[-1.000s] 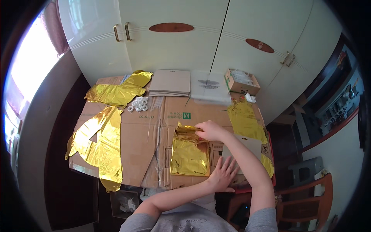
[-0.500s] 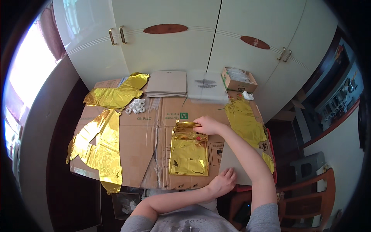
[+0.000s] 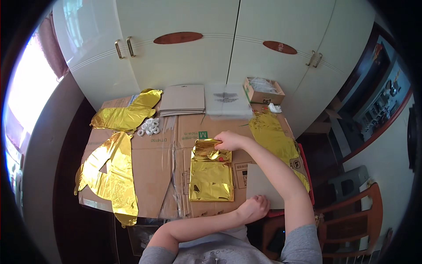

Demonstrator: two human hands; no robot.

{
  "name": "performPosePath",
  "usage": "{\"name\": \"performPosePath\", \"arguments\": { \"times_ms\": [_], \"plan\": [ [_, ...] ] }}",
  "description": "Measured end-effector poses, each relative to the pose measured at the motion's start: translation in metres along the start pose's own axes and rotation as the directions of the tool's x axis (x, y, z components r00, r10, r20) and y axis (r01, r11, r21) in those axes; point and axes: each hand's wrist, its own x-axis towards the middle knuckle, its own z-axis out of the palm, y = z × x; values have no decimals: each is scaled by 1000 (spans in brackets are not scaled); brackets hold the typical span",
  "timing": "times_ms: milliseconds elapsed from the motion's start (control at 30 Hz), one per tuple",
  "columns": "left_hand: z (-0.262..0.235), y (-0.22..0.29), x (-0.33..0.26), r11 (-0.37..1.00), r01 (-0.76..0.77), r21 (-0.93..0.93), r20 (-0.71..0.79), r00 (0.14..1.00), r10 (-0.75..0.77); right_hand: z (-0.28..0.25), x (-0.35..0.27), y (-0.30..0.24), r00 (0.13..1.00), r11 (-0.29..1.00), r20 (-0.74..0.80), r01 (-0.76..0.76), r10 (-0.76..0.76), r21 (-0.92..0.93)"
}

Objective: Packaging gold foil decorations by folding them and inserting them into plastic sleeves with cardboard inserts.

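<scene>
A folded gold foil piece (image 3: pixel 212 176) lies on the flattened brown cardboard (image 3: pixel 154 176) that covers the table. My right hand (image 3: pixel 229 141) reaches across and pinches the foil's crumpled far edge. Just right of the foil lies a plain grey card sheet (image 3: pixel 260 182). My left hand (image 3: pixel 254 207) is curled at the near edge of that sheet, fingers closed on it. My forearms cross in front of my body.
Large gold foil shapes lie at the left (image 3: pixel 107 176), back left (image 3: pixel 125 116) and right (image 3: pixel 274 136). Small white rings (image 3: pixel 149 126), a stack of card sheets (image 3: pixel 182 99), clear bags (image 3: pixel 228 100) and a small open box (image 3: pixel 263 90) line the back. A wooden chair (image 3: pixel 356 211) stands right.
My left hand drew back from lying flat on the grey card sheet to its near edge, and the fingers curled shut. My right hand stayed at the foil's far edge.
</scene>
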Motion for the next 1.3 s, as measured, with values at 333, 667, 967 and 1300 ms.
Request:
{"name": "performPosePath", "arguments": {
  "times_ms": [333, 667, 967, 1300],
  "plan": [
    [-119, -19, -122, 984, -74, 162, -327, 937, 124, -7, -9, -4, 1000, 999, 8, 6, -6, -46],
    [-56, -45, -190, 980, 194, 32, -169, 968, -186, -1, -17, -12, 999, 1000, -52, -16, 15, -17],
    [-60, -66, -145, 958, 284, -40, 30, 959, -283, 2, -26, -16, 994, 1000, -111, -19, 21, 23],
    [-32, -86, -129, 895, 444, -29, 68, 895, -442, 2, -29, -17, 993, 997, -112, -25, 33, 76]
  ]
}}
